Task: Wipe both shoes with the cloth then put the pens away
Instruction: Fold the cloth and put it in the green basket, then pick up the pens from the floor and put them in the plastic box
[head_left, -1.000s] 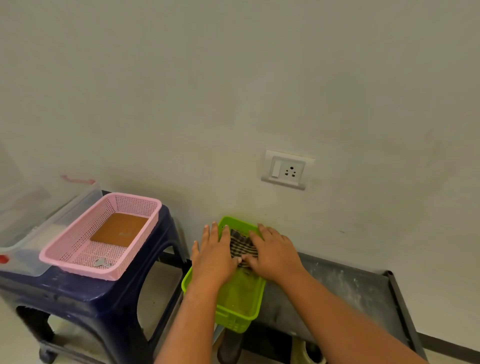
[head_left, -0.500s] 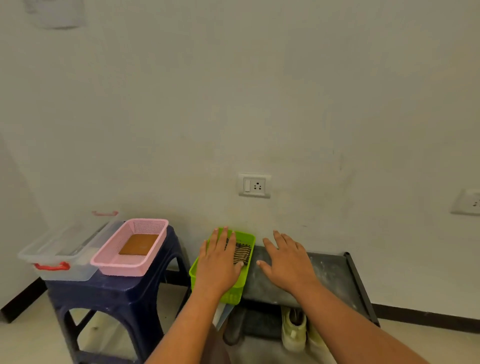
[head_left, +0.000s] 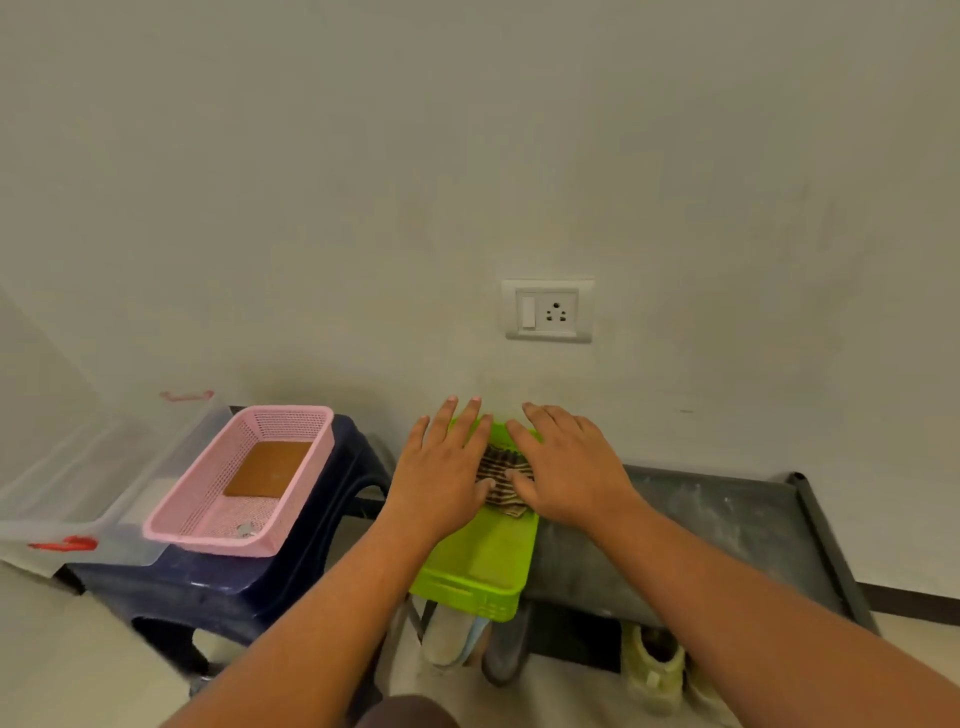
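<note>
Head view, down toward the foot of a pale wall. Against the wall, a dark shoe rack (head_left: 717, 525), dusty grey on top. On the rack's left end, a lime-green plastic tray (head_left: 480, 564), long side running away from the camera. Inside the tray, toward its far end, a folded brown-and-cream striped cloth (head_left: 501, 478).

Over the tray's far left, left hand (head_left: 441, 467): palm down, fingers straight and spread, nothing grasped, thumb tip touching the cloth's left edge. Over the far right, right hand (head_left: 569, 462): palm down as well, fingers straight, released, thumb lying on the cloth's right side. Pressing down or merely hovering just above: hard to say from this angle.

Under the rack, on the pale floor, a cream shoe (head_left: 652, 670) at right and a pale grey shoe (head_left: 447, 636) below the tray, both partly hidden.

Left of the rack, a dark blue plastic stool (head_left: 291, 582) bearing a pink perforated basket (head_left: 205, 501) and, just beside it on the left, a clear plastic box (head_left: 78, 483) with red handles. In the pink basket, a flat brown card (head_left: 267, 467) and a small metallic piece (head_left: 245, 529) near the front wall. On the wall above the hands, a white switch-and-socket plate (head_left: 549, 310).
</note>
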